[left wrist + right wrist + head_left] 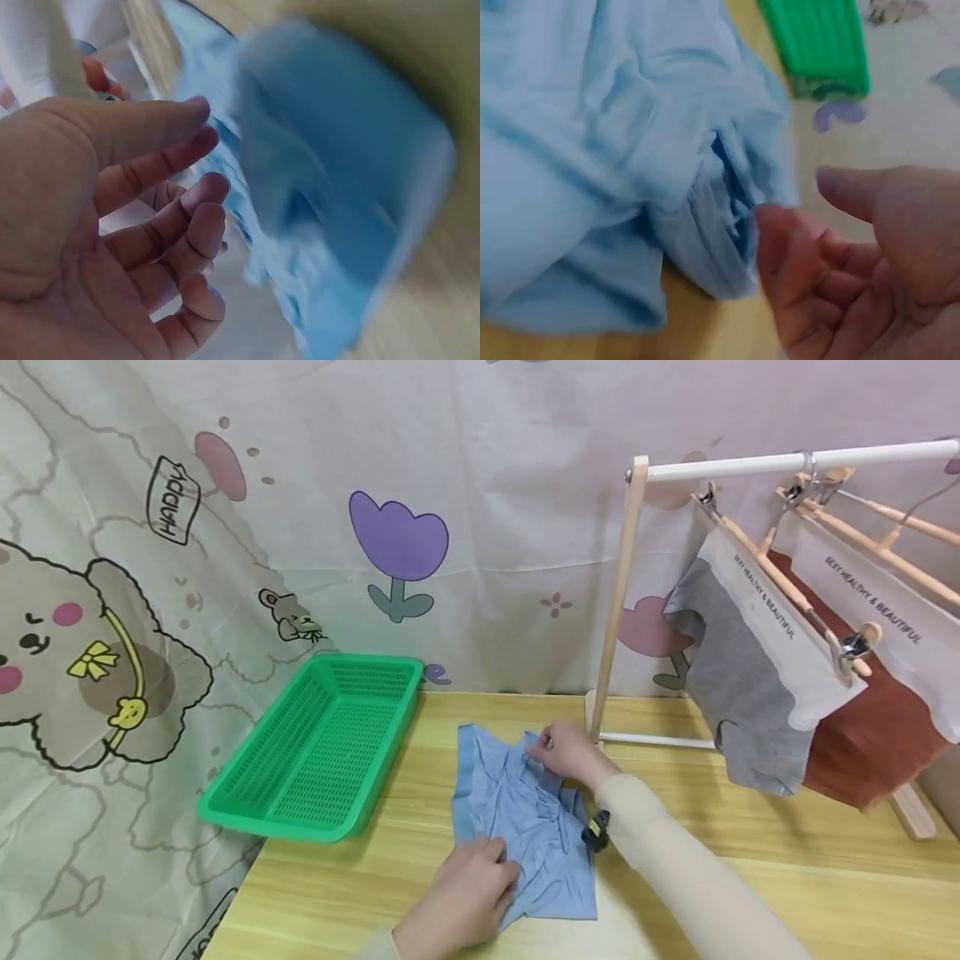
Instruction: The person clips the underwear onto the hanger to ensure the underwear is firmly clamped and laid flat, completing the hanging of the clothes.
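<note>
A wrinkled light blue garment, seemingly underpants, lies on the table with a smoother band along its left edge. At its far edge my right hand touches the cloth. The right wrist view shows the fingertips against a leg opening, with the thumb apart from them. My left hand is at the near left edge of the garment. In the left wrist view its fingers are loosely bent beside the blurred blue cloth, with nothing pinched between thumb and fingers.
A green plastic basket stands on the left of the wooden table. On the right is a rack with grey underpants and rust-red underpants clipped to hangers. A printed cloth hangs behind.
</note>
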`<action>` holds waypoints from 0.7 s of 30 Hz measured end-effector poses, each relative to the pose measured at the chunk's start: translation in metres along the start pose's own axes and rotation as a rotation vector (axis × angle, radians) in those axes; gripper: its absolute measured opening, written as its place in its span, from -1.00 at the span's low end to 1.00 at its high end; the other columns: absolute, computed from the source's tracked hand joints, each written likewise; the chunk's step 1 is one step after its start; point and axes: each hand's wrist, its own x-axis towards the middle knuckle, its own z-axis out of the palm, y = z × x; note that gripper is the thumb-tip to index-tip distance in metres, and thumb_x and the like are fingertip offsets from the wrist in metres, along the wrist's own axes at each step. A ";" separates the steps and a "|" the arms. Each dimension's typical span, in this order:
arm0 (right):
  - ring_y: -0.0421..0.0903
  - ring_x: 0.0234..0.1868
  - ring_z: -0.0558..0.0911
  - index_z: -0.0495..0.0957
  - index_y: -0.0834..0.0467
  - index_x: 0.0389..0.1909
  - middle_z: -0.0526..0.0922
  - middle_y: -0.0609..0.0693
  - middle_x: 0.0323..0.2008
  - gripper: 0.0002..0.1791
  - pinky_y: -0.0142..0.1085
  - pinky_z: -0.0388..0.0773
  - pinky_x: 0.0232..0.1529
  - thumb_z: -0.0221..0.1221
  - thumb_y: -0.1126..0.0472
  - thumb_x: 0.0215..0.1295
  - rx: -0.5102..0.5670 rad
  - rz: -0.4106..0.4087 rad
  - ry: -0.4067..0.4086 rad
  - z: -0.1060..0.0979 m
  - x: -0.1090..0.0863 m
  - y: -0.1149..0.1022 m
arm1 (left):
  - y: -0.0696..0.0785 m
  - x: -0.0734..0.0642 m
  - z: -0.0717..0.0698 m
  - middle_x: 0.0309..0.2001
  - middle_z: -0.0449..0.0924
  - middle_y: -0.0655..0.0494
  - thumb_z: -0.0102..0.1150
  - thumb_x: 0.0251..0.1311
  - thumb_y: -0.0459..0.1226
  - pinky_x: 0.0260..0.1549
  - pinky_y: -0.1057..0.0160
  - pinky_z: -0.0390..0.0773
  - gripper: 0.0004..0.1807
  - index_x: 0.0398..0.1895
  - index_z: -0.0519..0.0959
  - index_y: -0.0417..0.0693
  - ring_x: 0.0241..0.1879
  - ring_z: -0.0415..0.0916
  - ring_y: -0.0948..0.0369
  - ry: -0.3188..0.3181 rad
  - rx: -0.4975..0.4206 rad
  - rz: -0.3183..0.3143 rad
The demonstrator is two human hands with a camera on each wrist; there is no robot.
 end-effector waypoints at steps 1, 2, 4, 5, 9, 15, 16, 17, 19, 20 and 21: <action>-0.17 -0.57 0.51 0.61 0.18 -0.44 0.59 -0.06 -0.58 -0.68 -0.33 0.44 -0.49 0.34 0.08 0.49 -0.007 -0.017 0.001 -0.001 -0.012 0.001 | 0.005 -0.001 -0.002 -0.32 0.52 0.31 0.52 0.23 -0.07 -0.33 0.32 0.42 -0.87 -0.31 0.72 0.20 -0.30 0.44 0.33 -0.019 -0.006 0.007; -0.17 -0.55 0.51 0.59 0.15 -0.44 0.58 -0.07 -0.57 -0.69 -0.32 0.44 -0.50 0.38 0.07 0.45 -0.017 -0.022 -0.001 -0.001 -0.026 0.003 | 0.011 -0.001 -0.002 -0.30 0.55 0.32 0.52 0.22 -0.02 -0.29 0.31 0.48 -0.84 -0.27 0.72 0.22 -0.28 0.47 0.33 -0.037 0.002 0.024; -0.18 -0.54 0.51 0.56 0.10 -0.46 0.58 -0.09 -0.56 -0.67 -0.31 0.45 -0.50 0.47 0.05 0.34 -0.038 -0.012 -0.010 -0.002 -0.054 0.006 | 0.025 0.002 -0.002 -0.26 0.58 0.33 0.51 0.21 0.07 -0.27 0.31 0.52 -0.76 -0.20 0.72 0.25 -0.24 0.51 0.35 -0.087 0.022 0.047; -0.18 -0.54 0.50 0.55 0.07 -0.48 0.57 -0.10 -0.57 -0.66 -0.31 0.44 -0.50 0.51 0.05 0.28 -0.063 -0.013 -0.007 -0.001 -0.067 0.009 | 0.032 0.004 0.000 -0.23 0.60 0.33 0.51 0.21 0.10 -0.28 0.32 0.52 -0.72 -0.15 0.72 0.26 -0.22 0.53 0.35 -0.117 0.035 0.053; -0.21 -0.55 0.47 0.55 0.01 -0.57 0.54 -0.17 -0.60 -0.64 -0.32 0.42 -0.50 0.58 0.11 0.15 -0.148 -0.022 0.002 0.010 -0.104 0.020 | 0.051 0.017 0.009 -0.17 0.65 0.31 0.48 0.19 0.22 -0.32 0.32 0.47 -0.60 -0.05 0.74 0.27 -0.18 0.58 0.34 -0.194 0.089 0.045; -0.25 -0.59 0.43 0.52 -0.01 -0.62 0.50 -0.21 -0.63 -0.68 -0.36 0.37 -0.54 0.49 0.25 0.11 -0.143 -0.062 0.013 0.022 -0.121 0.037 | 0.059 0.023 0.021 -0.33 0.66 0.29 0.44 0.26 -0.05 -0.44 0.37 0.41 -0.87 -0.21 0.76 0.19 -0.32 0.56 0.35 -0.116 0.124 0.088; -0.26 -0.60 0.43 0.51 -0.02 -0.61 0.49 -0.21 -0.64 -0.68 -0.37 0.35 -0.54 0.49 0.24 0.13 -0.131 -0.068 0.008 0.021 -0.121 0.038 | 0.059 0.022 0.021 -0.35 0.65 0.30 0.44 0.25 -0.09 -0.46 0.38 0.39 -0.90 -0.24 0.75 0.19 -0.35 0.54 0.36 -0.105 0.121 0.110; -0.27 -0.60 0.42 0.51 -0.01 -0.59 0.48 -0.22 -0.64 -0.68 -0.38 0.34 -0.54 0.48 0.22 0.16 -0.118 -0.076 0.006 0.019 -0.121 0.038 | 0.058 0.021 0.019 -0.34 0.64 0.31 0.44 0.24 -0.09 -0.47 0.40 0.39 -0.90 -0.24 0.75 0.20 -0.35 0.53 0.37 -0.104 0.109 0.135; -0.27 -0.61 0.40 0.51 -0.02 -0.52 0.47 -0.21 -0.63 -0.70 -0.38 0.32 -0.57 0.47 0.17 0.24 -0.094 -0.072 0.005 0.013 -0.114 0.035 | 0.054 0.019 0.016 -0.34 0.62 0.34 0.39 0.31 0.00 -0.47 0.43 0.37 -0.86 -0.22 0.75 0.23 -0.37 0.49 0.40 -0.118 0.062 0.196; -0.27 -0.61 0.39 0.52 -0.01 -0.48 0.46 -0.20 -0.63 -0.72 -0.38 0.31 -0.58 0.46 0.16 0.28 -0.083 -0.068 0.006 0.009 -0.108 0.031 | 0.052 0.017 0.014 -0.35 0.61 0.35 0.35 0.35 0.04 -0.49 0.46 0.34 -0.83 -0.22 0.75 0.24 -0.39 0.45 0.42 -0.114 0.032 0.232; -0.25 -0.62 0.40 0.54 0.01 -0.43 0.47 -0.18 -0.63 -0.75 -0.37 0.31 -0.58 0.44 0.15 0.32 -0.081 -0.062 0.012 0.005 -0.101 0.028 | 0.050 0.016 0.013 -0.36 0.59 0.36 0.31 0.39 0.10 -0.51 0.48 0.30 -0.79 -0.22 0.75 0.25 -0.41 0.41 0.44 -0.115 0.001 0.268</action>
